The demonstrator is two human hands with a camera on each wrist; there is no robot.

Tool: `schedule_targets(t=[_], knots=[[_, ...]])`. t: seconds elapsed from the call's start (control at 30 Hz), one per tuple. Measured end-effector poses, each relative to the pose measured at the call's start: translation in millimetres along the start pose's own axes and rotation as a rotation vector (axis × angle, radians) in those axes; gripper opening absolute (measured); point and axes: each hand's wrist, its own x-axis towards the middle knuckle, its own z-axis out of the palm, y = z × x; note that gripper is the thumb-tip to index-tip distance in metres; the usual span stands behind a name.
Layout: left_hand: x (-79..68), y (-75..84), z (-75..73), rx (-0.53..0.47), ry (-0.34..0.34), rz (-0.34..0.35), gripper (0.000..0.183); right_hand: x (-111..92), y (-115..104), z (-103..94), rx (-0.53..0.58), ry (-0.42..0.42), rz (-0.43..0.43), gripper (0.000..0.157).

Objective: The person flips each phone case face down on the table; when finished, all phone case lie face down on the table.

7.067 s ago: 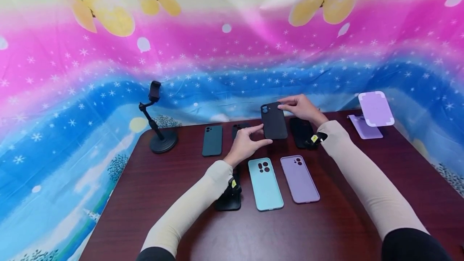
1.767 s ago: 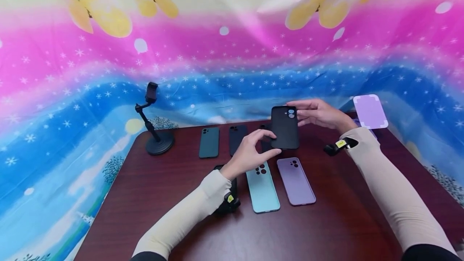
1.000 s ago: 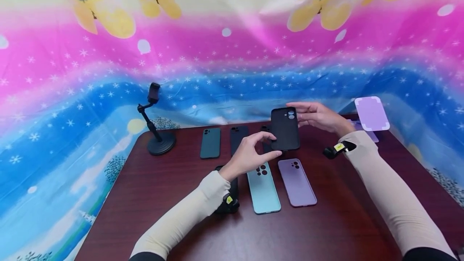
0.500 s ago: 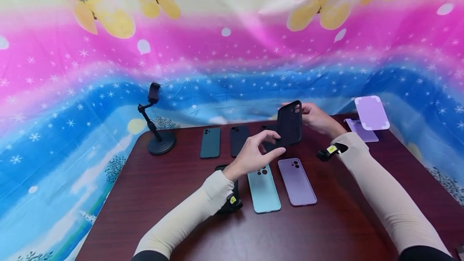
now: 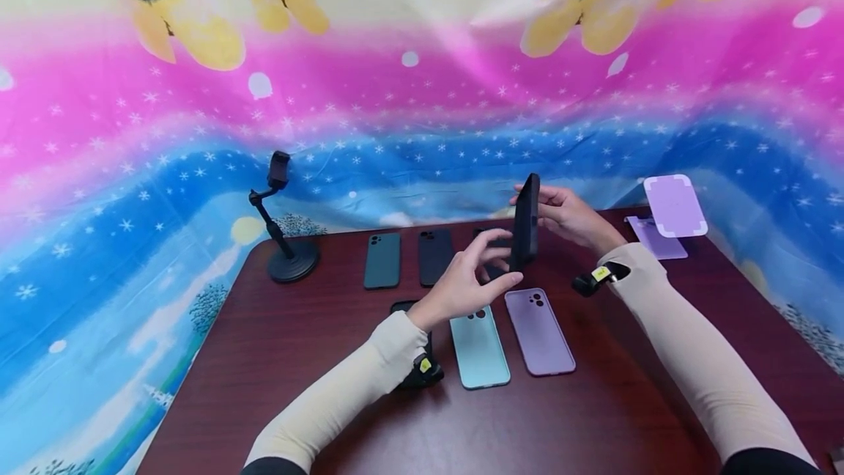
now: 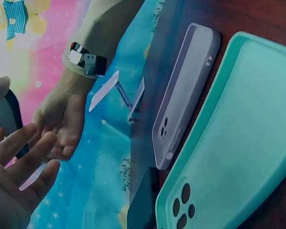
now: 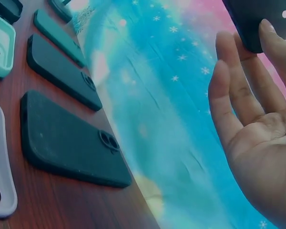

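Note:
A black phone case (image 5: 525,222) is raised above the back of the table, almost edge-on in the head view. My left hand (image 5: 464,281) pinches its lower end, thumb at the bottom edge and its other fingers spread beside it. My right hand (image 5: 574,218) holds the upper end; the right wrist view shows a thumb on the case (image 7: 250,24) near its camera holes. Below the hands lie a mint phone case (image 5: 481,350) and a lilac phone case (image 5: 541,332). Behind the left hand a black phone case (image 7: 66,138) lies flat, partly hidden in the head view.
A green phone case (image 5: 382,261) and a dark phone case (image 5: 436,256) lie in the back row. Under the left wrist is another black case (image 5: 404,306), partly covered. A black phone stand (image 5: 292,264) stands back left, a purple stand (image 5: 675,205) back right.
The black case held earliest now lies in the back row; the one from its right is in my hands. Over the last second this case has turned from its inner face to edge-on.

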Motion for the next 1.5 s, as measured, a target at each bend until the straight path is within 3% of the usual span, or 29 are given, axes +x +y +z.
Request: schedule_targets(t=[0.13, 0.27, 0.5, 0.93, 1.23, 1.5], knots=[[0.1, -3.0, -2.3, -0.003, 0.017, 0.002, 0.089, 0, 3, -0.3, 0.033, 0.019, -0.020, 0.039], [1.3, -3.9, -1.7, 0.006, 0.029, 0.017, 0.097, -2, 5, -1.1, 0.030, 0.056, -0.016, 0.038], [2.1, -3.2, -0.1, 0.044, 0.045, 0.033, 0.095, -3, 6, -1.8, -0.010, 0.102, 0.002, 0.039], [-2.6, -7.0, -4.4, 0.069, 0.163, -0.010, 0.089, -3, 10, -4.4, -0.073, 0.159, 0.019, 0.038], [-4.0, -10.0, -7.3, 0.093, 0.148, -0.062, 0.082, -2, 11, -4.7, -0.125, 0.230, 0.028, 0.037], [-7.1, -9.6, -3.1, 0.100, 0.137, -0.083, 0.077, -1, 12, -2.7, -0.268, 0.325, 0.054, 0.039]])
